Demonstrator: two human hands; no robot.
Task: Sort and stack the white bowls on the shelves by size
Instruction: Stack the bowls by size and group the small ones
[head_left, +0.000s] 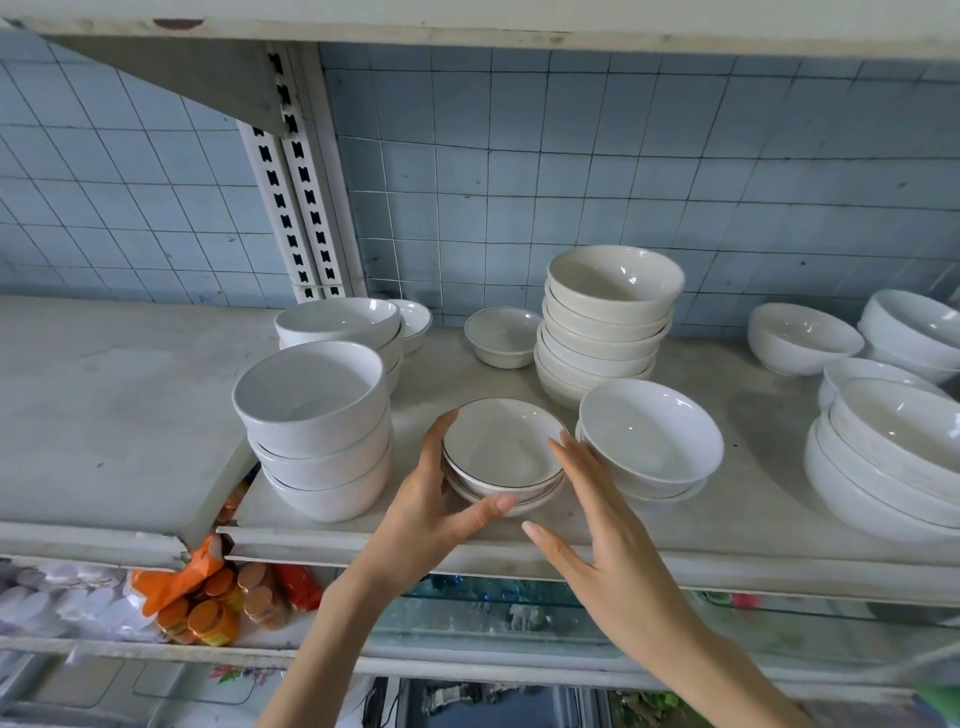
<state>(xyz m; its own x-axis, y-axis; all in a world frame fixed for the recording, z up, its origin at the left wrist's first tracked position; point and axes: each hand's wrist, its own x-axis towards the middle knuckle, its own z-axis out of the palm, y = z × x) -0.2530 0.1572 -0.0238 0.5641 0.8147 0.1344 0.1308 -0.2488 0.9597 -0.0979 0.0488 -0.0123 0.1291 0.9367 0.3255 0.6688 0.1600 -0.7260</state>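
Observation:
A short stack of small shallow white bowls with dark rims (501, 452) sits near the front edge of the shelf (675, 540). My left hand (436, 499) grips this stack, fingers along its left side and thumb on its front rim. Just right of the stack, my right hand (597, 514) has straight fingers; I cannot tell whether they touch it. To the left is a stack of three deep white bowls (317, 431). To the right lie two wide bowls (649, 439). Behind stands a tall cream stack (605, 322).
A lone small bowl (503, 336) and another stack (345, 325) stand near the blue tiled wall. More white bowls (893, 441) fill the shelf's right end. A slotted metal upright (298, 208) rises at the back. Orange-lidded jars (208, 608) sit on the lower shelf.

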